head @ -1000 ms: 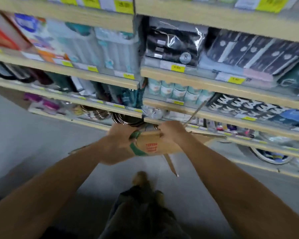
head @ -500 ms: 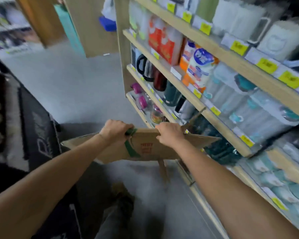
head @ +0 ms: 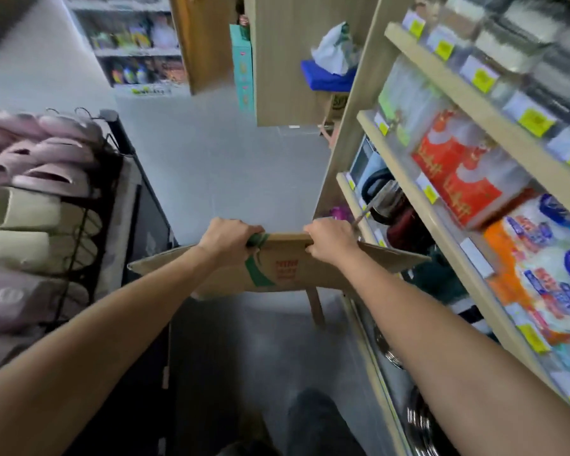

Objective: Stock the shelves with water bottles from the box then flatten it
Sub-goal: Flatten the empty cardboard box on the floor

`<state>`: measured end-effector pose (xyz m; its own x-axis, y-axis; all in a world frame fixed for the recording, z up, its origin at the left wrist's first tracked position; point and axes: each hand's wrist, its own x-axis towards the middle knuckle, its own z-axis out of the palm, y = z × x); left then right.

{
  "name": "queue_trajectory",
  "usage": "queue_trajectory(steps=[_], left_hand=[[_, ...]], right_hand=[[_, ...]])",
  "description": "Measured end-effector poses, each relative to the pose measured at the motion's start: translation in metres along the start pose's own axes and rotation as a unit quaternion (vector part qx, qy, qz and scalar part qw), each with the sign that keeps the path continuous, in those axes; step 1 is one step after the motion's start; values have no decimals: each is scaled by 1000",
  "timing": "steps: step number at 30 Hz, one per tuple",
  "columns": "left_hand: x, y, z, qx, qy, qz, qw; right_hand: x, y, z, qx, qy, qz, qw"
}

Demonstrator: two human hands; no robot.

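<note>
A flattened brown cardboard box (head: 287, 268) with green and red print hangs in front of me at waist height, over the grey aisle floor. My left hand (head: 226, 238) grips its top edge on the left. My right hand (head: 331, 240) grips the same edge on the right. A strip of torn tape or flap dangles below the box. No water bottles can be made out among the blurred shelf goods.
Wooden shelves (head: 441, 205) run along my right, packed with kettles, boxed goods and yellow price tags. A black wire rack of pink and beige slippers (head: 37, 179) stands on my left. The aisle floor (head: 218, 166) runs ahead to a wooden partition (head: 283, 60).
The view has swung left, from facing the shelves to looking down the aisle. Both hands keep the same grip on the flattened box, carried along with the turn.
</note>
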<state>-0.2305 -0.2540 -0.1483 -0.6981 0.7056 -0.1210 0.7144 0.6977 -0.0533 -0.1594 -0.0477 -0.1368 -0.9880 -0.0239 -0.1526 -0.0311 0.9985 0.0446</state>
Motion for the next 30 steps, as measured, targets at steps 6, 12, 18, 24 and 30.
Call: queue_trajectory(steps=[6,12,18,24,30], left_hand=[[98,-66,10,-6,0,-37,999],[204,-121,6,-18,-33,-78,996],[314,-186,-15,-25,-25,-137,990],[372,-248,-25,-50,-8,-186,981],[450,-357,-4,-59,-28,-224,972]], right_hand=[[128,29,0,19,9,-28,999],[261,76,-5,28,4,-77,997],[409,119,-39,31,0,-139,990],[523,121,-59,10,3,-184,983],[654,100,-68,0,-5,-202,979]])
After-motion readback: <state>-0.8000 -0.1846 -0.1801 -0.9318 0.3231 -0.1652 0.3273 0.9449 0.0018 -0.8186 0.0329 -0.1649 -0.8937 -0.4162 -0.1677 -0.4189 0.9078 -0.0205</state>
